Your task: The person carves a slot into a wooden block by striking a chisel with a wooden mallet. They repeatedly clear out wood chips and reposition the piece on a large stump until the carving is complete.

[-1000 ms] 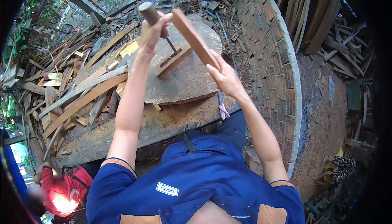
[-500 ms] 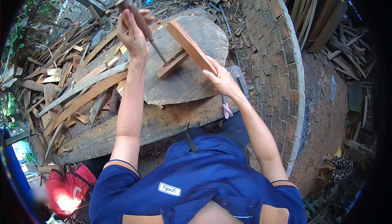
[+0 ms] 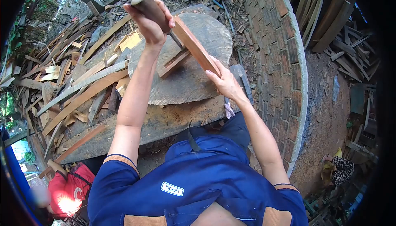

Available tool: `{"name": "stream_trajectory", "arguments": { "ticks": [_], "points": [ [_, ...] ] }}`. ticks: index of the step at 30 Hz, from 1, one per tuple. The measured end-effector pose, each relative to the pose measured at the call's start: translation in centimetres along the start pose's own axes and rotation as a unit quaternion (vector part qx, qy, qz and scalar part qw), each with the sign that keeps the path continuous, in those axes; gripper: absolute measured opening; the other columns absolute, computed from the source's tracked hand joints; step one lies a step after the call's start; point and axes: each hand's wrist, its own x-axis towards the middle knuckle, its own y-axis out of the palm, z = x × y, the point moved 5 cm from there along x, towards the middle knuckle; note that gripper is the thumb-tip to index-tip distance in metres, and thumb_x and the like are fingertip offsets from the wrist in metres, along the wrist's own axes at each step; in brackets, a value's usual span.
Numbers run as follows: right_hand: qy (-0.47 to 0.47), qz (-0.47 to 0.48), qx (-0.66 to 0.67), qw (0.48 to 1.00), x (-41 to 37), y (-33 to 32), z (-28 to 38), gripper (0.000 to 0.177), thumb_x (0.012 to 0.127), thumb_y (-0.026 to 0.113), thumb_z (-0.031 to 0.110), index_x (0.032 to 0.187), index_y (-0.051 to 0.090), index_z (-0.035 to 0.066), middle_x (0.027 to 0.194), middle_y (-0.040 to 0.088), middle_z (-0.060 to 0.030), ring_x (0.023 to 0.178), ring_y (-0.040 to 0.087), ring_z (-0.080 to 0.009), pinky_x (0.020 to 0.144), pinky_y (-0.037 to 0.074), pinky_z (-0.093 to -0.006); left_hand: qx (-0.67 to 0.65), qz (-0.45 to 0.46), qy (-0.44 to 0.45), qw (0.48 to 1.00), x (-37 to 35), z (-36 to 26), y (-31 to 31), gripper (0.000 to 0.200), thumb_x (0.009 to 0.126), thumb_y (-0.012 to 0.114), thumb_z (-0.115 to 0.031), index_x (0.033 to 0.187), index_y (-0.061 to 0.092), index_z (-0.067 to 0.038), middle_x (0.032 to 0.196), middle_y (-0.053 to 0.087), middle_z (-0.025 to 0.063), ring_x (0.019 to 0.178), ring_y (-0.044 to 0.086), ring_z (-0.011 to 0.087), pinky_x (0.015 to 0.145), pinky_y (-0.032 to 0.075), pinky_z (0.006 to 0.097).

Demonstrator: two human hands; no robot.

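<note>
My left hand (image 3: 150, 30), raised over the chopping block, is closed around the thick wooden handle of a chisel (image 3: 152, 10). The metal blade slants down to the far end of a short wooden piece (image 3: 174, 66) with a slot cut in its top; the tip is hidden behind a wooden bar. That reddish rectangular bar (image 3: 193, 43) is gripped at its near end by my right hand (image 3: 226, 82), and its other end reaches close to the chisel handle. Beneath them, the short piece rests on the round wooden chopping block (image 3: 185, 88).
Loose planks and offcuts (image 3: 82, 90) are heaped on the left. A curved brick wall (image 3: 276, 73) stands close on the right. At lower left, a person in red (image 3: 68, 191) is beside a long wooden strip (image 3: 82, 142). A dark tool (image 3: 243, 81) lies near my right hand.
My left hand has moved right with the chisel, its blade shifting toward the slotted piece's far end. The right hand and bar stay nearly still. A wooden strip has appeared beside the person in red.
</note>
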Motion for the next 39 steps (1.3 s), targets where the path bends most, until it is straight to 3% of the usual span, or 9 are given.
{"name": "stream_trajectory", "arguments": {
  "ticks": [5,21,29,32,34,36,37,38,39],
  "points": [
    [-0.007,0.000,-0.003,1.000,0.1,0.0,0.0,0.064,0.091,0.057,0.039,0.148,0.037,0.018,0.133,0.058,-0.0206,0.125,0.054,-0.0367,0.104,0.041,-0.0428,-0.071,0.046,-0.070,0.994,0.2,0.7,-0.1,0.093,0.079,0.011,-0.091,0.075,0.047,-0.006,0.055,0.047,0.0062,0.038,0.045,0.0182,0.038,0.038,0.0309],
    [-0.024,-0.004,-0.001,1.000,0.2,0.0,0.0,0.062,0.092,0.057,0.036,0.147,0.038,0.016,0.130,0.059,-0.0213,0.123,0.055,-0.0356,0.103,0.042,-0.0416,-0.131,0.131,-0.099,0.978,0.0,1.5,0.1,0.091,0.083,0.013,-0.088,0.076,0.048,-0.004,0.054,0.047,0.0066,0.038,0.042,0.0163,0.038,0.034,0.0290],
    [-0.024,-0.011,-0.017,1.000,0.0,-0.1,0.3,0.062,0.091,0.057,0.036,0.147,0.039,0.016,0.131,0.058,-0.0207,0.124,0.054,-0.0357,0.103,0.041,-0.0416,-0.086,0.188,-0.103,0.973,0.3,2.5,0.5,0.090,0.083,0.011,-0.087,0.078,0.047,-0.005,0.052,0.046,0.0065,0.038,0.042,0.0158,0.038,0.035,0.0302],
    [-0.019,-0.007,-0.010,1.000,0.2,-0.1,0.4,0.062,0.091,0.057,0.037,0.147,0.039,0.015,0.130,0.059,-0.0200,0.121,0.056,-0.0345,0.101,0.042,-0.0413,-0.098,0.168,-0.119,0.974,0.4,2.8,0.3,0.092,0.082,0.010,-0.089,0.078,0.048,-0.005,0.053,0.047,0.0067,0.038,0.042,0.0156,0.038,0.035,0.0301],
    [-0.018,-0.008,-0.014,1.000,-0.1,-0.2,0.8,0.062,0.091,0.057,0.037,0.147,0.039,0.015,0.130,0.059,-0.0193,0.117,0.059,-0.0333,0.099,0.044,-0.0411,-0.101,0.159,-0.103,0.977,0.0,3.0,0.7,0.089,0.083,0.017,-0.088,0.079,0.049,-0.004,0.054,0.048,0.0069,0.038,0.043,0.0150,0.039,0.036,0.0289],
    [0.007,0.008,-0.016,1.000,-0.3,-0.3,1.4,0.063,0.092,0.057,0.038,0.147,0.038,0.015,0.127,0.060,-0.0186,0.100,0.065,-0.0268,0.087,0.050,-0.0393,0.008,0.084,-0.002,0.996,-0.5,2.4,0.7,0.084,0.085,0.027,-0.085,0.079,0.049,-0.004,0.055,0.048,0.0074,0.039,0.044,0.0144,0.039,0.037,0.0276],
    [0.005,0.007,-0.017,1.000,-0.3,-0.4,1.5,0.063,0.092,0.057,0.038,0.147,0.038,0.015,0.127,0.060,-0.0186,0.100,0.065,-0.0268,0.087,0.050,-0.0393,-0.031,0.086,0.037,0.995,-0.7,1.7,0.8,0.065,0.091,0.050,-0.068,0.079,0.051,-0.003,0.055,0.050,0.0061,0.040,0.047,0.0122,0.038,0.040,0.0257],
    [0.024,0.019,-0.008,1.000,-0.3,-0.4,1.4,0.063,0.092,0.057,0.038,0.148,0.038,0.015,0.123,0.061,-0.0182,0.089,0.064,-0.0235,0.078,0.052,-0.0377,-0.031,0.086,0.038,0.995,-0.6,1.8,0.8,0.065,0.091,0.050,-0.068,0.079,0.051,-0.003,0.055,0.050,0.0061,0.040,0.047,0.0122,0.038,0.040,0.0257],
    [0.042,0.030,0.001,0.999,-0.3,-0.3,1.3,0.064,0.093,0.056,0.038,0.149,0.037,0.015,0.118,0.063,-0.0178,0.078,0.063,-0.0203,0.069,0.054,-0.0361,-0.003,0.114,0.033,0.993,-0.5,1.7,1.0,0.054,0.091,0.058,-0.056,0.080,0.052,-0.003,0.055,0.051,0.0051,0.040,0.048,0.0110,0.037,0.041,0.0246]
  ]
}}
